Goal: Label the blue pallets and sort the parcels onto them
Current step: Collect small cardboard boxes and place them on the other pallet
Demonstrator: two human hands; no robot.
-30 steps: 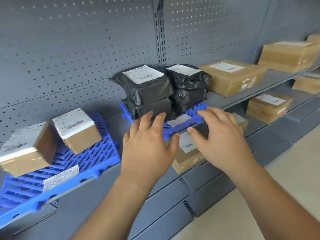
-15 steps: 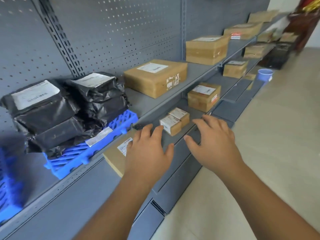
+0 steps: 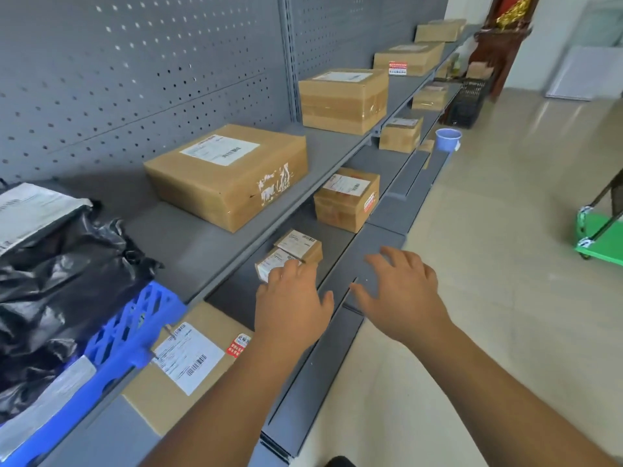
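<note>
**Both hands spread over the lower shelf, holding nothing**

The left hand (image 3: 291, 305) is palm-down with its fingers spread. Its fingertips overlap the nearer of two small parcels (image 3: 290, 252) on the lower shelf (image 3: 340, 244), but I cannot tell whether they touch it. The right hand (image 3: 401, 291) is just beside it, also spread, above the shelf's front edge.

The small parcels lie flat, side by side and touching, with their labels up. Near the left forearm on the same shelf is a flat carton (image 3: 182, 362), label up, with its long axis along the shelf.

Above it, a corner of the blue pallet (image 3: 128, 335) juts past the front of the upper shelf (image 3: 188, 244). The pallet has a white label (image 3: 47, 396) on its front edge and carries black bagged parcels (image 3: 54, 281). Further along the upper shelf, a large carton (image 3: 229, 176) lies flat with its label up.
</note>
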